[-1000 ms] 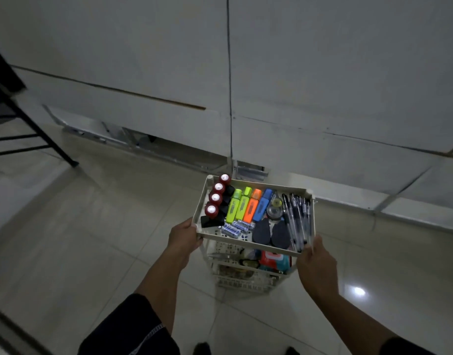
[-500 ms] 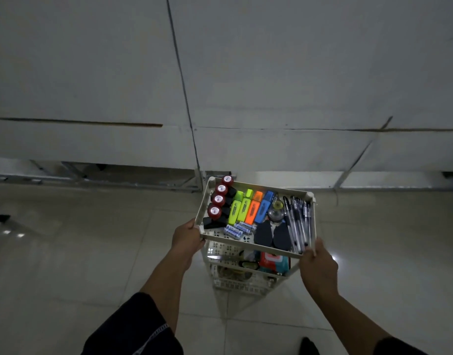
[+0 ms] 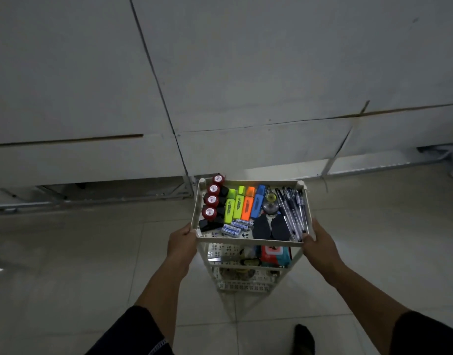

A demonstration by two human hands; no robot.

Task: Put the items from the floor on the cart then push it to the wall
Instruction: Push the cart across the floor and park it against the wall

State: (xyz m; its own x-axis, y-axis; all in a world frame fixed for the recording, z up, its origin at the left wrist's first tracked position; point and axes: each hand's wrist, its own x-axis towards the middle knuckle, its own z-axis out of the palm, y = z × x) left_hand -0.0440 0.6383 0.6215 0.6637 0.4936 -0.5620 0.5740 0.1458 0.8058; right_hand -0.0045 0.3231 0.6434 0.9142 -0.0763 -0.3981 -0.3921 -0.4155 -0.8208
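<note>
A small white tiered cart stands on the tiled floor just in front of the grey wall. Its top tray holds red-capped bottles, several highlighters, batteries, pens and dark flat pieces. My left hand grips the tray's near left corner. My right hand grips its near right corner. A lower shelf carries a red and teal packet and other small things that I cannot make out.
A metal rail runs along the wall's base at left, with a dark gap above it. Pale glossy floor tiles spread on both sides of the cart. My dark shoe shows at the bottom edge.
The cart has rolled nearer to the wall, with both hands staying on its top tray. The view has swung, so the black frame at left is out of sight.
</note>
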